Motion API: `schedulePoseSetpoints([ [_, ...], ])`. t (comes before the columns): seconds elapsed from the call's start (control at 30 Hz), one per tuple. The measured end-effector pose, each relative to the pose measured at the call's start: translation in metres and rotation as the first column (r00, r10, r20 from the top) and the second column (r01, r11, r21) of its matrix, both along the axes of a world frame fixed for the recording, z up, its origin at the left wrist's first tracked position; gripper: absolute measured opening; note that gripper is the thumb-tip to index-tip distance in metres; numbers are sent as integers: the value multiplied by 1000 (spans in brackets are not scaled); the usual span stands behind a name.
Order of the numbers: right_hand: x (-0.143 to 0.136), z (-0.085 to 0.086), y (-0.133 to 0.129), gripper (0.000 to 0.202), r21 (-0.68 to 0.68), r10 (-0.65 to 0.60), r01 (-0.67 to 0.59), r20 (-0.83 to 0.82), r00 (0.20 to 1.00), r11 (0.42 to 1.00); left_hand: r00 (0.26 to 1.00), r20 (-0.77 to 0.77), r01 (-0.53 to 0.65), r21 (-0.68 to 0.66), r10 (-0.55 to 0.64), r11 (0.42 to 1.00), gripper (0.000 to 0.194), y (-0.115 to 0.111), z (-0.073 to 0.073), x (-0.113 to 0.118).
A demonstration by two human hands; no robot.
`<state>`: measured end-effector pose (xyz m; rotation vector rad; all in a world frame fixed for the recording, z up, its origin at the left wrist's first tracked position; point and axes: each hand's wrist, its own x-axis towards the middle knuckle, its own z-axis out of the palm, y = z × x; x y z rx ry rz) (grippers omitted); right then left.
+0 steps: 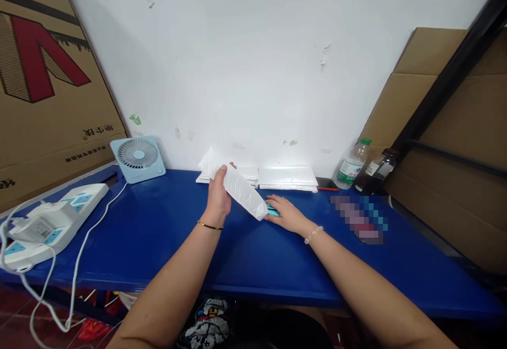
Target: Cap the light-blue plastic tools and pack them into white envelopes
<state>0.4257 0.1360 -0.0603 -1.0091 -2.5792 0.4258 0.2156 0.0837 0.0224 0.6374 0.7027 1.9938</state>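
Note:
My left hand (218, 193) is closed around a long white plastic bag (243, 193), thumb on top, holding it tilted down to the right above the table. At the bag's lower right end a teal flat item (272, 210) shows a little; most of it is hidden by the bag and my fingers. My right hand (288, 214) has its fingers closed over this teal item, touching the bag's end. Behind the hands, against the wall, lie two stacks of flat white plastic bags, the right stack (287, 176) and the left stack (249, 173), partly covered.
On the blue table (158, 233), a small light-blue fan (138, 159) and a white power strip (59, 227) with cables stand at left. A clear bottle (351, 165), a dark bottle (375, 172) and a phone (327, 184) are at right, near a blurred patch. Cardboard flanks both sides.

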Motion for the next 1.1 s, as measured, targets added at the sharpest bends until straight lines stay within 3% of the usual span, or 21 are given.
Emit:
schedulePoseSetpoints([
  [0.23, 5, 3, -1, 57, -31, 6, -5, 42, 999, 1000, 965, -263, -10, 17, 14, 1000, 51, -12, 48, -29],
  [0.4, 5, 2, -1, 59, -32, 11, -9, 50, 999, 999, 870, -487, -38, 90, 77, 995, 52, -20, 72, -33],
  [0.5, 6, 4, -2, 61, -39, 14, -12, 49, 999, 999, 741, -645, -81, 190, 186, 979, 55, -24, 82, -36],
  [0.57, 6, 5, -2, 62, -45, 18, -16, 52, 998, 999, 576, -778, -105, 233, 250, 967, 61, -25, 85, -39],
  [0.6, 7, 6, -2, 63, -48, 22, -19, 53, 998, 999, 456, -851, -119, 233, 262, 965, 64, -25, 84, -40],
  [0.67, 7, 6, -3, 63, -51, 30, -27, 50, 998, 998, 149, -965, -157, 192, 216, 969, 71, -22, 76, -44],
  [0.73, 6, 6, -4, 63, -53, 32, -30, 42, 999, 998, -168, -983, -216, 108, 72, 970, 73, -16, 58, -50],
  [0.77, 5, 6, -5, 63, -57, 33, -31, 38, 999, 998, -297, -955, -244, 54, -21, 968, 72, -12, 46, -55],
  [0.83, 4, 6, -8, 63, -73, 46, -43, 32, 998, 996, -454, -865, -358, -43, -214, 933, 74, -4, 19, -69],
  [0.9, 4, 8, -8, 63, -91, 70, -69, 10, 998, 993, -504, -790, -433, -118, -349, 893, 85, 4, -6, -84],
  [0.97, 7, 11, -5, 58, -90, 72, -77, -64, 995, 993, -491, -789, -440, -143, -371, 887, 99, 8, -23, -95],
  [1.03, 13, 15, 1, 48, -54, 17, -26, -170, 985, 998, -454, -843, -350, -131, -290, 928, 80, 13, -31, -96],
  [1.1, 22, 17, 9, 39, -14, -59, 57, -237, 970, 998, -422, -883, -159, -152, -207, 975, 53, 18, -34, -86],
])
